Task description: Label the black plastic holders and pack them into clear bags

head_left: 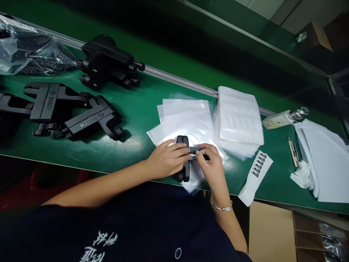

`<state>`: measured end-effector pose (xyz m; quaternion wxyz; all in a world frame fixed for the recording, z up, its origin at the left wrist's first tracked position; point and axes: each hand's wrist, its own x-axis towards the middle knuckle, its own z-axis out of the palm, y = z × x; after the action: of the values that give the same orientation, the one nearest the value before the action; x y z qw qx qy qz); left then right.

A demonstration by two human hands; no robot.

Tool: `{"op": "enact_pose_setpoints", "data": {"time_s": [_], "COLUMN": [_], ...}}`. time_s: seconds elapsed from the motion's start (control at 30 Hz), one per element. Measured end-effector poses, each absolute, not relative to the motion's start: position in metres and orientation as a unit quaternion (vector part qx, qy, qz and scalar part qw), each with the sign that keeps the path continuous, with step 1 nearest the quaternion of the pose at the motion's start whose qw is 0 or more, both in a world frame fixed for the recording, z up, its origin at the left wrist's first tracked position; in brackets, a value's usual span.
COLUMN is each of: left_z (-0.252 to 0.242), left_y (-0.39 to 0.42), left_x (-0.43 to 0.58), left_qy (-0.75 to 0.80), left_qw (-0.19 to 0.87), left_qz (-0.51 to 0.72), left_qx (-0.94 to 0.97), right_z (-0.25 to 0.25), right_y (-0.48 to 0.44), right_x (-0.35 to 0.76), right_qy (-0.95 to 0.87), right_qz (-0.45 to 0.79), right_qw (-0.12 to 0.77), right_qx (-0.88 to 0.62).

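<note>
Head view: we see black clamp holder (186, 171) over plastic bags (188, 116), by surface (136, 123) front edge, body roughly along it, between both hands. Right grip (213, 163) pinches it; left grip (167, 158) lies across, clasp we can't tell.

Green tabletop (139, 116) leaves a lane between black devices (91, 122) and loose bags (185, 114); a bag stack (241, 112) blocks their right.
</note>
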<state>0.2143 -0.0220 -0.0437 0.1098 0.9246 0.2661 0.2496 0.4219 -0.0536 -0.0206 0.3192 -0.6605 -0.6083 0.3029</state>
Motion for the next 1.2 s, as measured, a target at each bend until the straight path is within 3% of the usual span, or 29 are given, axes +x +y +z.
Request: {"op": "enact_pose_setpoints", "data": {"time_s": [0.1, 0.3, 0.53, 0.67, 0.8, 0.9, 1.03, 1.2], "left_z": [-0.036, -0.008, -0.001, -0.004, -0.014, -0.02, -0.024, -0.042], "left_y": [-0.002, 0.035, 0.038, 0.034, 0.021, 0.009, -0.009, -0.054], "left_x": [0.209, 0.221, 0.254, 0.245, 0.215, 0.195, 0.199, 0.269], "left_qy": [0.177, 0.042, 0.016, 0.087, 0.32, 0.453, 0.496, 0.287], "left_qw": [0.067, 0.09, 0.08, 0.129, 0.227, 0.237, 0.195, 0.179], "left_qz": [0.223, 0.102, 0.071, 0.103, 0.309, 0.415, 0.4, 0.159], "left_qx": [0.956, 0.99, 0.994, 0.982, 0.867, 0.753, 0.746, 0.928], "right_z": [-0.02, -0.035, -0.042, -0.038, -0.03, -0.027, -0.03, -0.035], "right_y": [-0.057, -0.062, -0.059, -0.057, -0.059, -0.071, -0.094, -0.106], "right_x": [0.449, 0.481, 0.479, 0.478, 0.468, 0.461, 0.464, 0.472], "right_qy": [-0.623, -0.708, -0.724, -0.759, -0.817, -0.833, -0.733, -0.435], "right_qz": [0.353, 0.317, 0.291, 0.255, 0.212, 0.146, 0.092, 0.343], "right_qw": [0.339, 0.27, 0.264, 0.244, 0.229, 0.286, 0.402, 0.571], "right_qx": [-0.61, -0.57, -0.567, -0.547, -0.485, -0.451, -0.541, -0.606]}}
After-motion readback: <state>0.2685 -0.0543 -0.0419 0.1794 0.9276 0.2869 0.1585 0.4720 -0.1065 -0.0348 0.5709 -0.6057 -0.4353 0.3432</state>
